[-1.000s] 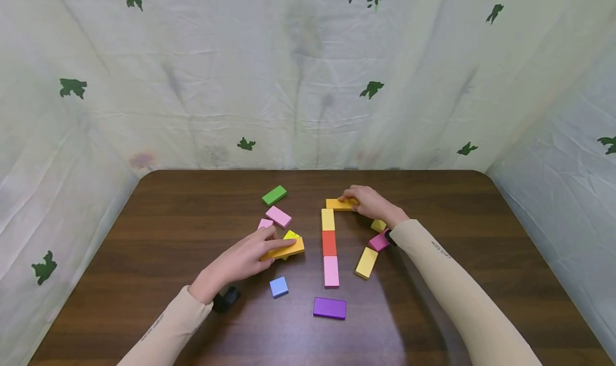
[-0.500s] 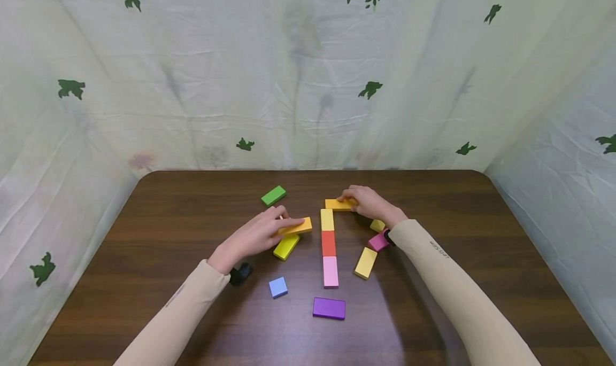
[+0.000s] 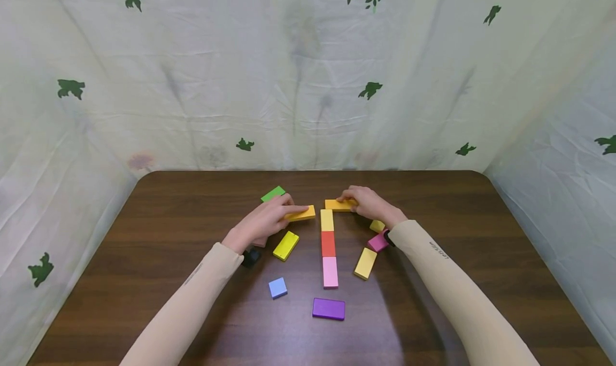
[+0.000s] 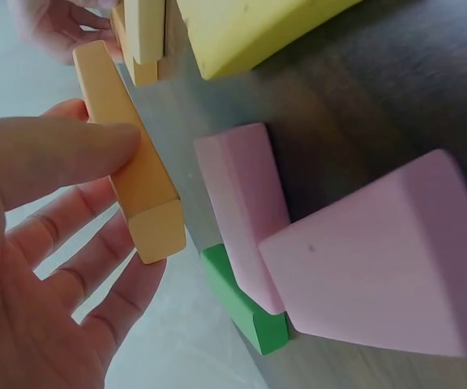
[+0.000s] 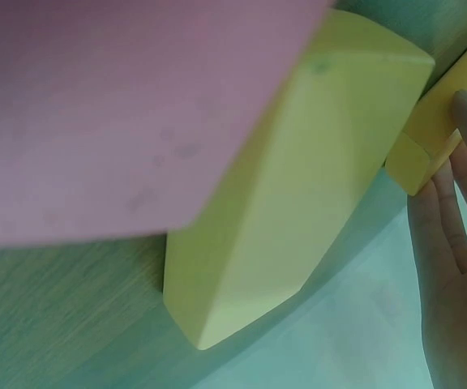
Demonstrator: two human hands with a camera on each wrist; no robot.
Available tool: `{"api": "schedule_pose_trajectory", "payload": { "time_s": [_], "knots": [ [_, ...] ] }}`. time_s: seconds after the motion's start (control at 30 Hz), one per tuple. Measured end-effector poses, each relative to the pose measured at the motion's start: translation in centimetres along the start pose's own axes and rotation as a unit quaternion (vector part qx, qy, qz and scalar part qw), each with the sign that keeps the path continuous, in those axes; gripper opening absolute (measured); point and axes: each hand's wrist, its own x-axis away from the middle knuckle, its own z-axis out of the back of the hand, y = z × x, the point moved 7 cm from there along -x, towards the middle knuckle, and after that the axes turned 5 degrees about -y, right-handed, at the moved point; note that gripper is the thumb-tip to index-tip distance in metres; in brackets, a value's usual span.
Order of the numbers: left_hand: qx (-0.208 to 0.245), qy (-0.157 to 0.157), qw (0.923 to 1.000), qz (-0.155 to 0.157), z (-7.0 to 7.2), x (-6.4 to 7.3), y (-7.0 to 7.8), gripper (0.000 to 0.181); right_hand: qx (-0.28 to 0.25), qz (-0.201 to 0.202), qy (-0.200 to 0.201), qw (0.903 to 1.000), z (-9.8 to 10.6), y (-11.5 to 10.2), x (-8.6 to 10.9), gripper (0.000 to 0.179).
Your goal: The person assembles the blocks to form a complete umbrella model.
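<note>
My left hand (image 3: 264, 220) pinches an orange block (image 3: 304, 213) between thumb and fingers, left of the column's far end. In the left wrist view this orange block (image 4: 128, 154) is held above the table level of two pink blocks (image 4: 371, 259). My right hand (image 3: 369, 202) holds another orange block (image 3: 333, 205) lying crosswise at the column's far end; thumb and fingers are on its sides in the right wrist view. The column runs toward me: a pale yellow block (image 3: 326, 220), a red block (image 3: 328, 243) and a pink block (image 3: 330, 272).
Left lie a bright yellow block (image 3: 286, 246), a blue block (image 3: 277, 288) and a green block (image 3: 272, 193). A purple block (image 3: 329, 309) sits in front. Right of the column are a pale yellow block (image 3: 366, 263) and a magenta block (image 3: 378, 242). A curtain (image 3: 308, 88) hangs behind the table.
My left hand has carried its orange block away from me and to the right, off the bright yellow block and toward the column's far end. My right hand has stayed in place.
</note>
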Motion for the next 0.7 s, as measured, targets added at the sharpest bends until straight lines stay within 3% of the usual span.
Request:
{"api": "schedule_pose_trajectory", "payload": {
  "time_s": [0.17,0.47,0.7],
  "knots": [
    [0.022,-0.012,0.9995,0.02,0.1,-1.2,-0.6,0.06,-0.001,0.006,0.003,1.0,0.1,-0.1,0.1,0.033],
    [-0.007,-0.041,0.9977,0.054,-0.2,-3.4,-1.3,0.057,-0.001,0.001,-0.001,1.0,0.0,-0.1,0.0,0.033],
    [-0.02,-0.044,0.9967,0.066,-0.6,-4.4,-1.8,0.056,-0.002,-0.002,-0.003,1.0,0.0,-0.1,0.0,0.033]
  ]
}}
